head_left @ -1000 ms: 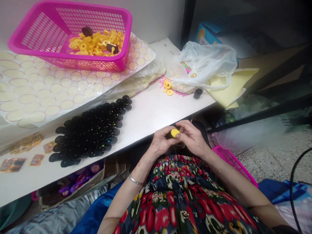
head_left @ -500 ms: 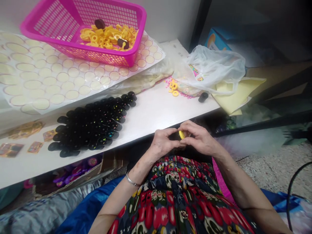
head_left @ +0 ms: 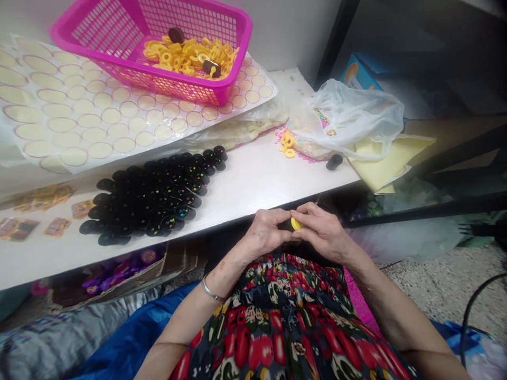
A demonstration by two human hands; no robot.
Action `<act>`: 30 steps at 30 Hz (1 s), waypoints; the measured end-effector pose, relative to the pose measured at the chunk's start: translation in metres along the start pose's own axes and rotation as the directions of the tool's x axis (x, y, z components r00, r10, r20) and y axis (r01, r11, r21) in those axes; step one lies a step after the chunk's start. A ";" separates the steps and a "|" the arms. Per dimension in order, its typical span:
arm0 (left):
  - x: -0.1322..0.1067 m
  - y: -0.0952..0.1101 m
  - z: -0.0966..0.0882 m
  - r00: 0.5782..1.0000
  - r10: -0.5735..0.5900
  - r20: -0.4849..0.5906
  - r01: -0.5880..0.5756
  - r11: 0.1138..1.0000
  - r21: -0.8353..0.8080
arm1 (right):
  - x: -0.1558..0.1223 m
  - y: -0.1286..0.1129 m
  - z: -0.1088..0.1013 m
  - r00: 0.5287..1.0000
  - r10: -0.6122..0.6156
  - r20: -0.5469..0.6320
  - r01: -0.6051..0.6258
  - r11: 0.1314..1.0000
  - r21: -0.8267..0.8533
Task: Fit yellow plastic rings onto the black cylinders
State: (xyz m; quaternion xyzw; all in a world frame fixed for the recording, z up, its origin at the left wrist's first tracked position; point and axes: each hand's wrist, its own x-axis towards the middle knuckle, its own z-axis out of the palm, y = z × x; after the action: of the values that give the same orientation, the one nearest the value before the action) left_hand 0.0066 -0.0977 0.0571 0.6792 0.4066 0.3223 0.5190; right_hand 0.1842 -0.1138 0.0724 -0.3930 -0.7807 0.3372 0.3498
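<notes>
My left hand (head_left: 264, 233) and my right hand (head_left: 322, 231) meet just below the front edge of the white table (head_left: 253, 182), above my lap. Between their pinched fingertips sits a small yellow ring (head_left: 296, 223) on a black part that is mostly hidden by my fingers. Both hands are closed around this piece. On the table to the left lies a packed cluster of black caps (head_left: 156, 191) with coloured dots.
A pink basket (head_left: 154, 47) with yellow rings and two dark caps stands at the back on sheets of round stickers (head_left: 79, 119). A clear plastic bag (head_left: 348, 119), loose yellow rings (head_left: 287, 145), one black cap (head_left: 334, 161) and yellow paper (head_left: 386, 158) lie right.
The view has shifted, so the table things sit further right. My fingers have turned the yellow piece, which now shows less of its face.
</notes>
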 end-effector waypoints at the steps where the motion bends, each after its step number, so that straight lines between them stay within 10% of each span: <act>1: 0.000 -0.002 0.001 1.000 -0.009 -0.008 0.008 1.000 -0.030 | 0.001 -0.001 0.000 1.000 0.010 -0.008 -0.010 1.000 0.004; 10: 0.014 -0.022 -0.001 0.990 0.035 -0.136 -0.076 0.947 -0.312 | 0.021 -0.006 0.007 0.990 0.096 -0.101 -0.090 0.994 0.062; 16: 0.028 -0.030 -0.017 0.945 0.073 -0.320 -0.066 0.997 0.031 | 0.045 0.009 0.021 0.988 0.074 -0.136 -0.069 0.997 0.043; 30: 0.046 -0.050 -0.043 0.944 -0.015 -0.330 0.072 0.984 0.162 | 0.085 0.040 0.040 0.969 0.196 -0.152 -0.159 0.962 0.224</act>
State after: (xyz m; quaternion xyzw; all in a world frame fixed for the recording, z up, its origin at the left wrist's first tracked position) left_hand -0.0197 -0.0317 0.0206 0.6492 0.5284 0.3829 0.3907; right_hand 0.1291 -0.0332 0.0431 -0.4503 -0.6690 0.4124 0.4238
